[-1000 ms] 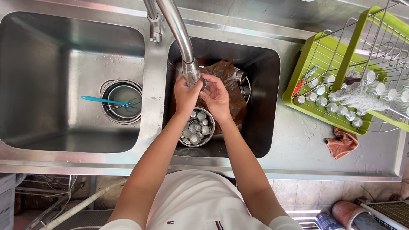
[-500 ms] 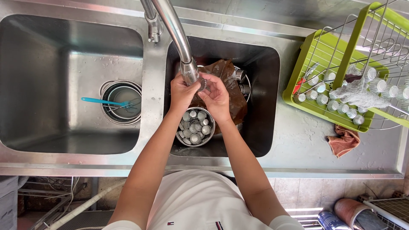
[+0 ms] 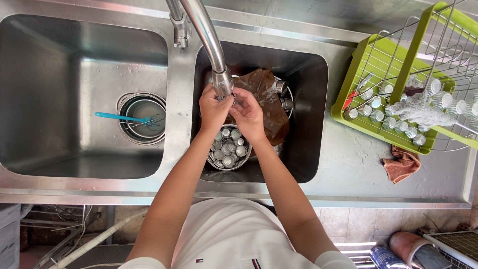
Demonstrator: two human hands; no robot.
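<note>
Both my hands meet under the faucet spout over the right sink basin. My left hand and my right hand are closed together around a small metal cup, which is mostly hidden by my fingers. Directly below them sits a round metal bowl filled with several small metal cups. A brown cloth-like sheet lies over pots behind my right hand.
The left basin holds nested metal bowls with a blue-handled utensil. A green drying rack at the right holds several small cups and a grey rag. A brown cloth lies on the counter.
My hands have kept their place under the spout, with only small shifts of the fingers. Nothing else has moved.
</note>
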